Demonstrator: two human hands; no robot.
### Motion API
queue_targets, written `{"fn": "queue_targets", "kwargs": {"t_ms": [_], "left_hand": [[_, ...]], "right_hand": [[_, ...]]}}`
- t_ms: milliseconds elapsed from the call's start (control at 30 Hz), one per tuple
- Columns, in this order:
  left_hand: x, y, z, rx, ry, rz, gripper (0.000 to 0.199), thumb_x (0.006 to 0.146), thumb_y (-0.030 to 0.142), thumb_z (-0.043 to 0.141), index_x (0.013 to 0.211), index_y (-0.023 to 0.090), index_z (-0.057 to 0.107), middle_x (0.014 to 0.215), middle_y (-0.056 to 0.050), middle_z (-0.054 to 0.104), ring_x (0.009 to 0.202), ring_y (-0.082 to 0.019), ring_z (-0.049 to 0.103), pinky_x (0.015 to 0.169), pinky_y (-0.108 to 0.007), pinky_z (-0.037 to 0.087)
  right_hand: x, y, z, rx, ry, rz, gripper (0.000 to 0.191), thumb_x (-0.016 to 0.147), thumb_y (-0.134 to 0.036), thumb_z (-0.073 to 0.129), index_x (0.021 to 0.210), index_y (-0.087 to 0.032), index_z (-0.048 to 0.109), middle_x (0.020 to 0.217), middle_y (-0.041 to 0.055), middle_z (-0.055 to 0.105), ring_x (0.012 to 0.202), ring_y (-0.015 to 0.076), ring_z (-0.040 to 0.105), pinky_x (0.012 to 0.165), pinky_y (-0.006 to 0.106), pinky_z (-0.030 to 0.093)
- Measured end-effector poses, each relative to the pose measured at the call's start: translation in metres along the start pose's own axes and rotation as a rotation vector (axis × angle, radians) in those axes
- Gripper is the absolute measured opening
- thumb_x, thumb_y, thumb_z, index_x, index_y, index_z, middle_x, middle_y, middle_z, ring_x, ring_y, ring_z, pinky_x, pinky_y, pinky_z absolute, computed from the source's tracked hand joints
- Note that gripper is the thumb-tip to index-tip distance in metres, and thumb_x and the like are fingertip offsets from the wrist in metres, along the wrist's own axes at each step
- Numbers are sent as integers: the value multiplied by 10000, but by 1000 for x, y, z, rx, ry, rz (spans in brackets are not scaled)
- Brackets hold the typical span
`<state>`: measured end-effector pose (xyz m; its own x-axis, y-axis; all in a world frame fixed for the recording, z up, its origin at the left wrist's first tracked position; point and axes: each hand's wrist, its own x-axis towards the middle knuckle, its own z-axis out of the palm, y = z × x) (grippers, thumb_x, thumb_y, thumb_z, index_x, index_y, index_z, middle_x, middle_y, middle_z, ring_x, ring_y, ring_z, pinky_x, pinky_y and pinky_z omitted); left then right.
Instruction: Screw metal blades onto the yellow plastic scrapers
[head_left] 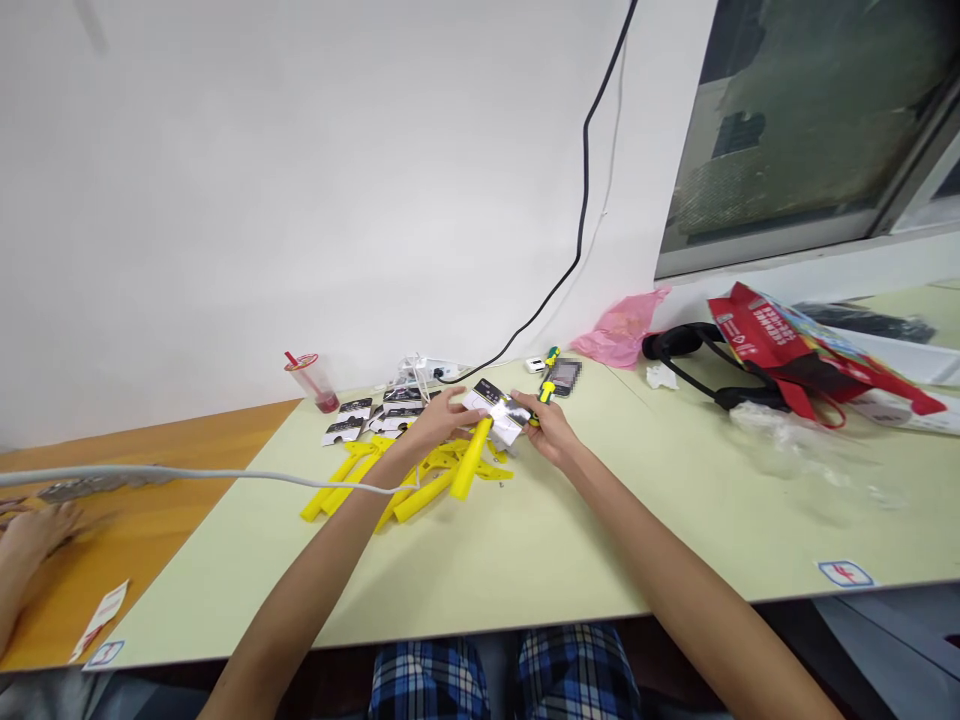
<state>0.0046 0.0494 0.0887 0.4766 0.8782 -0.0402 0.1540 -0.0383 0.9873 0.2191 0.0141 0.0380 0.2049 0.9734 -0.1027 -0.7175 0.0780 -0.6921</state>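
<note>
Head view: the left hand (442, 420) is half closed, its fingers on the near end of a card (499, 412) printed in black and silver, and the right hand (549, 428) pinches the card's far end. A yellow plastic bar (469, 460) sticks out from under the card, its long axis running toward the person and slightly left, between the hands and nearer the left. Whether either hand also grips the bar, I cannot tell. Other yellow pieces (442, 472) lie just below the left hand, and a yellow-and-green screwdriver (549, 378) lies just beyond the right.
</note>
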Motion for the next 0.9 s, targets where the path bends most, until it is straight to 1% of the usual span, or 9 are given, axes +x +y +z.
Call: {"fn": "queue_targets", "kwargs": {"t_ms": [100,167,300,400,467,600,700,800,900], "left_hand": [[-10,-2,0,-100,-162,-52,642,755,464,1031,1239,159,738,1121,-193,845,962,-324,856,767,-364,698],[-15,-5,2,-140,-186,-22,558,756,423,1032,1172,169,760,1087,-167,855,909,-303,861,698,-315,682],[-19,-17,2,-255,-40,41,677,719,361,1049,1277,190,705,1100,-132,856,886,-281,857,649,-297,677],[-21,-27,-1,-397,139,99,763,729,356,1040,1366,211,647,1067,-87,848,920,-251,843,721,-324,701],[-24,-30,-3,-475,215,158,711,738,352,1035,1324,222,652,1041,-56,840,955,-231,832,787,-337,710],[-32,-28,-7,-579,235,268,520,745,333,1037,1080,216,657,1004,-25,827,936,-197,812,799,-316,704],[-35,-25,-6,-621,238,307,504,738,299,1043,1017,216,632,980,-8,817,898,-173,799,817,-313,703],[-36,-25,-6,-648,247,324,517,733,295,1046,993,218,606,984,-11,816,905,-169,799,859,-324,700],[-36,-26,-7,-658,258,325,531,730,300,1048,968,220,581,963,-9,813,886,-168,799,871,-333,694]], "right_hand": [[-5,4,2,-38,-68,5,571,597,-267,1111,684,-212,550,639,-54,666,577,115,650,539,207,588],[-9,8,6,-62,-62,-15,608,573,-331,1127,694,-218,542,735,-6,749,662,152,723,570,233,619],[-14,9,12,-86,55,-130,569,641,-440,1103,752,-204,597,984,83,850,933,203,820,680,222,665],[-16,8,15,-96,78,-172,521,706,-471,1075,804,-192,646,1011,112,852,994,210,832,827,252,700],[-19,9,17,-116,36,-144,540,705,-497,1072,811,-194,638,1010,123,848,985,229,839,858,296,714],[-32,19,21,-221,-135,-27,670,582,-579,1099,763,-214,567,997,99,826,984,259,834,792,321,710],[-47,31,27,-312,-239,20,767,488,-592,1117,726,-234,482,885,35,771,930,259,819,749,313,673],[-59,41,31,-350,-295,49,789,501,-573,1117,762,-251,446,815,-23,697,836,266,810,729,340,629],[-63,48,31,-361,-334,50,763,559,-551,1104,786,-255,438,820,-35,679,799,265,804,709,332,572]]}}
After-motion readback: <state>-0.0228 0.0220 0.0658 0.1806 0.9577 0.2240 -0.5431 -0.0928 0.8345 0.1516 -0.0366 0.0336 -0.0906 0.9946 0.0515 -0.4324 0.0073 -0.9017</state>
